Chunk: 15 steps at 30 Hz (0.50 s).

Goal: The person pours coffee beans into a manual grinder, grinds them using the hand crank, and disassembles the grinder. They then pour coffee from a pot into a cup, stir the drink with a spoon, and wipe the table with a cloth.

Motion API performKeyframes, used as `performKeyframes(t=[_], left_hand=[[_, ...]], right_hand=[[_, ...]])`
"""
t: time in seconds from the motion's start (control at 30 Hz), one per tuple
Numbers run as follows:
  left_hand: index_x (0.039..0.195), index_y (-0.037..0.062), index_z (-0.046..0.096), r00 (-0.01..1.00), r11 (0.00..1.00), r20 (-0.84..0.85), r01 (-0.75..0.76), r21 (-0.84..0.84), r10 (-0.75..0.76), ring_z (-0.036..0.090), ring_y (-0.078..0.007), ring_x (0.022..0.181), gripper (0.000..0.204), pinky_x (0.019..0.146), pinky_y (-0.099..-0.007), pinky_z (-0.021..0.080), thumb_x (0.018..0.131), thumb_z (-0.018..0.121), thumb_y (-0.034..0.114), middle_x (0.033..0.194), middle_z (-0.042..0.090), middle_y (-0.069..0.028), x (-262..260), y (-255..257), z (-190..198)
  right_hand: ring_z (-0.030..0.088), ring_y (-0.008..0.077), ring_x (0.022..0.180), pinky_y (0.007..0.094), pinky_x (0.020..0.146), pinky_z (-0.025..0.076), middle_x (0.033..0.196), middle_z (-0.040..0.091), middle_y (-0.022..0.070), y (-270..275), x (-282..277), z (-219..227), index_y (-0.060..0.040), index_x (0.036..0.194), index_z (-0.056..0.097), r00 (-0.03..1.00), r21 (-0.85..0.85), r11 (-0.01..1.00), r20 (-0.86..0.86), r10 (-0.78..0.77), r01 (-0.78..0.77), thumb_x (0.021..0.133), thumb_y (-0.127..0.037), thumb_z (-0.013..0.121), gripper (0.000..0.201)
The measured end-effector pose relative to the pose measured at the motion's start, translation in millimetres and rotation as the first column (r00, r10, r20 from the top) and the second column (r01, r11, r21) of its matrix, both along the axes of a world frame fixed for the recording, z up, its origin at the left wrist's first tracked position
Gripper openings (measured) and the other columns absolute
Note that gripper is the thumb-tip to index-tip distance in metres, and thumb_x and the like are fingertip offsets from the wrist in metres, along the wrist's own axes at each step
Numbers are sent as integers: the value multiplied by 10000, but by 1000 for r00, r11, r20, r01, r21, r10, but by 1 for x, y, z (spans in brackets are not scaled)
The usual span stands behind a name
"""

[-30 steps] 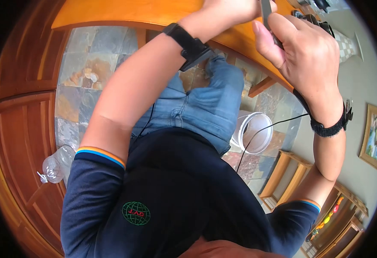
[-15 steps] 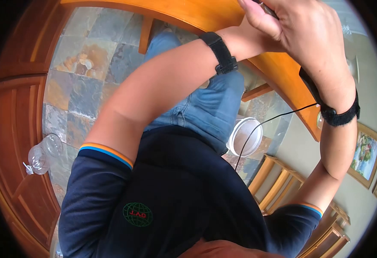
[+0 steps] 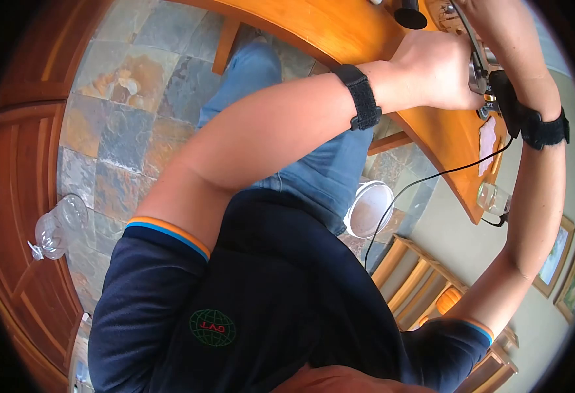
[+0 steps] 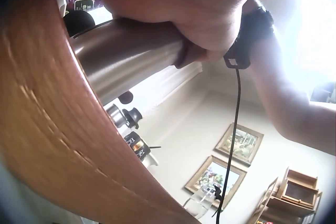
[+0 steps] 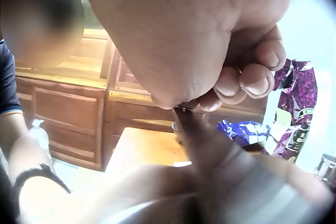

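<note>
In the head view my left hand (image 3: 435, 69) grips the body of a steel hand grinder (image 3: 476, 77) at the table's right part. The left wrist view shows this hand (image 4: 178, 3) curled round the brushed-steel cylinder (image 4: 128, 56), close by the table edge. A thin curved crank arm (image 3: 469, 27) rises from the grinder towards my right hand (image 3: 507, 23), which the frame's top edge cuts off. Seen from the right wrist, the fingers (image 5: 228, 85) are curled in and hold the end of the blurred crank (image 5: 210, 150). The crank's tip is hidden inside the hand.
On the wooden table (image 3: 340, 39) stand a black cup (image 3: 410, 16) and a glass jar (image 3: 494, 198). A purple bag (image 5: 294, 108) and a blue bag (image 5: 244, 132) stand farther back. A white bucket (image 3: 370, 209) is on the floor. A black cable (image 3: 431, 175) trails from my right wrist.
My left hand has moved right and nearer my body, bringing the grinder into view. My right hand has swung up and away, with the crank turning with it. The head view has shifted slightly.
</note>
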<state>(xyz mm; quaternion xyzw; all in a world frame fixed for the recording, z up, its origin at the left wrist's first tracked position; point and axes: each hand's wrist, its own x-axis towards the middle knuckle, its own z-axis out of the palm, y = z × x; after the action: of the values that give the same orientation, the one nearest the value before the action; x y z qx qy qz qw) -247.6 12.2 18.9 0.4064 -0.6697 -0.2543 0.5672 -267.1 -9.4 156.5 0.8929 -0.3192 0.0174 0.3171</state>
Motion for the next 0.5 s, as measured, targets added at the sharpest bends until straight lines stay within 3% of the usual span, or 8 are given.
performKeyframes(t=[0.13, 0.27, 0.33, 0.43, 0.5], left_hand=[[916, 6, 708, 999, 1000, -24, -25, 5, 25, 739, -335, 751, 480, 703, -392, 606, 647, 823, 387, 779, 730, -166, -1, 0, -2], [927, 26, 686, 999, 999, -34, -34, -5, 34, 738, -334, 741, 485, 677, -395, 602, 656, 821, 405, 765, 725, -168, 0, 1, -2], [926, 30, 679, 998, 998, -41, -49, -30, 48, 737, -334, 739, 490, 668, -396, 600, 658, 820, 415, 764, 724, -170, -1, 2, -3], [891, 32, 658, 989, 987, -121, -103, -122, 89, 713, -316, 659, 426, 629, -380, 588, 683, 808, 373, 690, 690, -140, -6, -3, -9], [1044, 32, 728, 997, 998, -48, -63, -19, 62, 753, -291, 796, 578, 739, -387, 599, 653, 799, 451, 821, 753, -129, -8, -5, -8]], right_hand=[[694, 371, 677, 423, 662, 558, 755, 694, 205, -19, -8, 11, -40, 974, 761, 992, 151, 982, 43, -119, 111, 1019, -488, 554, 496], [693, 371, 679, 425, 662, 554, 744, 687, 210, -39, -30, 4, -39, 974, 760, 994, 83, 992, 51, -98, 93, 1023, -460, 556, 470], [691, 381, 706, 438, 677, 551, 751, 688, 210, -43, -35, 6, -34, 949, 751, 930, 219, 918, 90, -356, 330, 1028, -422, 556, 441], [687, 394, 738, 460, 698, 546, 753, 686, 208, -29, -50, 2, -42, 922, 742, 964, 111, 963, 69, -255, 247, 1032, -412, 539, 437], [685, 401, 746, 467, 707, 542, 751, 684, 208, -24, -58, -2, -44, 907, 736, 944, 68, 947, 81, -320, 315, 1035, -418, 528, 447]])
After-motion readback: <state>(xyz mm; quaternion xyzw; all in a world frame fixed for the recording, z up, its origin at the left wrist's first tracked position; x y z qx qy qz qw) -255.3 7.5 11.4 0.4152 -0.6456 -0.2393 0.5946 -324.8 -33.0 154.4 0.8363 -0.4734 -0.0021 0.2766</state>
